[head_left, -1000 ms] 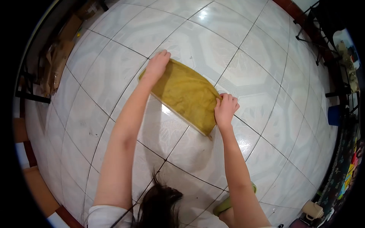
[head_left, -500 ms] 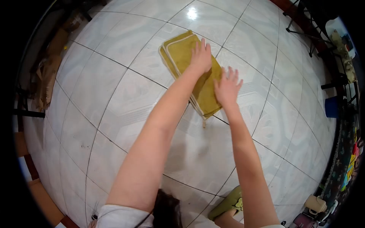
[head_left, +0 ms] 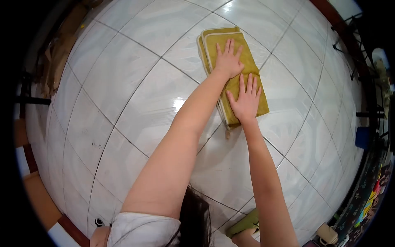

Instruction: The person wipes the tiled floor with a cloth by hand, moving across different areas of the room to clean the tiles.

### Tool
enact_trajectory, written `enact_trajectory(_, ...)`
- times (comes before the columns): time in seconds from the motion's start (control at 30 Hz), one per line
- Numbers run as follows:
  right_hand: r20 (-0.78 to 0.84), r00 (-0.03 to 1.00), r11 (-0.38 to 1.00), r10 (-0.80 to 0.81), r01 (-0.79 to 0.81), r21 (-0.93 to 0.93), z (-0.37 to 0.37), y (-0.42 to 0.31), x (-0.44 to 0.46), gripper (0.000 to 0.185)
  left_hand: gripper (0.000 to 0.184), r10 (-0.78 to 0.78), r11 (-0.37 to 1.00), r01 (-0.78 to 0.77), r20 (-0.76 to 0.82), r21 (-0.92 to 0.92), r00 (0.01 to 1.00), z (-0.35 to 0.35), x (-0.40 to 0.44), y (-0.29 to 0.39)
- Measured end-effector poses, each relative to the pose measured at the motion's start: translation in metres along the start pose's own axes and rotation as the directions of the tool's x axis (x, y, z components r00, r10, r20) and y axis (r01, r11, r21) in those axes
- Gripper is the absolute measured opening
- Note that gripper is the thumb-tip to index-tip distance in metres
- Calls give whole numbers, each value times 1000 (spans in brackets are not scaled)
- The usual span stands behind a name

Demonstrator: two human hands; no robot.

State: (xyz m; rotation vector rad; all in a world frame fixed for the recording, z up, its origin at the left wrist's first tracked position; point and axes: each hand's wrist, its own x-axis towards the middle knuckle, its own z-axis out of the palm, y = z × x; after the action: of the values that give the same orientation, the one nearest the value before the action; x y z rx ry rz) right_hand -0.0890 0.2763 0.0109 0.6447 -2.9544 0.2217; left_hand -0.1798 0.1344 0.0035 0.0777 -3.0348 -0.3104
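A folded mustard-yellow towel (head_left: 256, 66) with pale edging lies on the tiled floor (head_left: 135, 111), and a small loop sticks out at its near corner. My left hand (head_left: 229, 61) rests flat on the upper middle of the towel with fingers spread. Lower and to the right, my right hand (head_left: 246, 101) is also pressed flat on the towel, its fingers stretched out. Neither hand grips the cloth.
A green slipper (head_left: 243, 224) is on my foot at the bottom. Cardboard (head_left: 57, 70) stands along the left edge. On the right are a blue bin (head_left: 363, 137), dark metal legs and a beige bag (head_left: 327, 234).
In the view, the towel and both hands now sit further right. My right hand has come down from the towel's right edge onto its surface, and the left fingers are spread wider.
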Motion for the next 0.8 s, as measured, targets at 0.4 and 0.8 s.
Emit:
enact_trajectory(0.4, 68, 965, 952, -254, 238, 191, 6, -235, -65, 86, 73, -162, 983, 166, -51, 77, 985, -67, -183, -211)
enact_trajectory(0.8, 276, 909, 935, -312, 242, 258, 1, -433, -180, 89, 79, -221, 974, 217, 64, 60, 973, -135, -360, -338)
